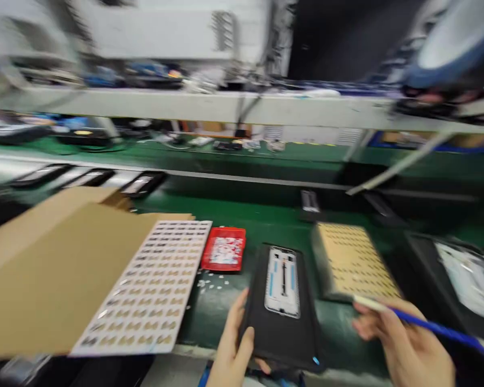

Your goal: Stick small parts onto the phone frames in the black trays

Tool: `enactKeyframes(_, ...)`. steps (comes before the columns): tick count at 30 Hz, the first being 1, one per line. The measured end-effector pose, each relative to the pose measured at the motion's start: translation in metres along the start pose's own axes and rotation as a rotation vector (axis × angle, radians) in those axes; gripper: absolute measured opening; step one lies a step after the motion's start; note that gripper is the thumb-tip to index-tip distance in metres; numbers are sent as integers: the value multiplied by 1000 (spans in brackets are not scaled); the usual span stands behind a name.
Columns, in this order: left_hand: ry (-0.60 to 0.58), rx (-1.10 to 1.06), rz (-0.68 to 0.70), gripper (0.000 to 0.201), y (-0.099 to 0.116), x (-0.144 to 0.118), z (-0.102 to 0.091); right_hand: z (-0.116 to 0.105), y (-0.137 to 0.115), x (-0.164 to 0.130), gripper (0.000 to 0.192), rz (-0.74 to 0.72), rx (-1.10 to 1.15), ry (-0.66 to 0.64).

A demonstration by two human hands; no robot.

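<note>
Fixture (282, 306), black with a phone frame (283, 280) set in it, lies at the bench's near edge; left hand (232, 349) clasps its near-left corner. Right hand (403, 344) pinches a blue-handled tool (427, 325). Probably rigid, light; hold by the edges.

Looks like an electronics assembly line in a factory. There's a long green conveyor belt (266, 215) carrying black trays (143, 184), sticker sheets (153, 290) everywhere, and an overhead shelf (185, 105) crammed with gear.
</note>
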State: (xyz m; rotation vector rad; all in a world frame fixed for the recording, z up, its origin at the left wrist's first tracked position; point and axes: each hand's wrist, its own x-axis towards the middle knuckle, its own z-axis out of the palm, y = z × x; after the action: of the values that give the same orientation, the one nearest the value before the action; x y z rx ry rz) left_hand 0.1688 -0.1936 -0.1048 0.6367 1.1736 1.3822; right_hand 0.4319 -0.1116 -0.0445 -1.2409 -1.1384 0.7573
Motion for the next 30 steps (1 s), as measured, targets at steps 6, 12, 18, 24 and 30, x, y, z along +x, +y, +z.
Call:
enactKeyframes(6,104,266,57,91,-35,7,8,-10,-18,43,59,66,-25,36)
enactKeyframes(12,87,861,430,57,-54,18,-17,-18,10,90,42,-138,-339,-42)
enactKeyframes(18,-87,1253,874,27,-58,12,-20,12,20,135,17,-352,-1028,-172)
enactKeyframes(24,-258,1291,1087,21,-59,26,-31,32,23,146,11,-298,-1110,-176)
enactKeyframes(30,-292,975,763,17,-18,26,-23,40,-7,98,21,-300,-736,-214)
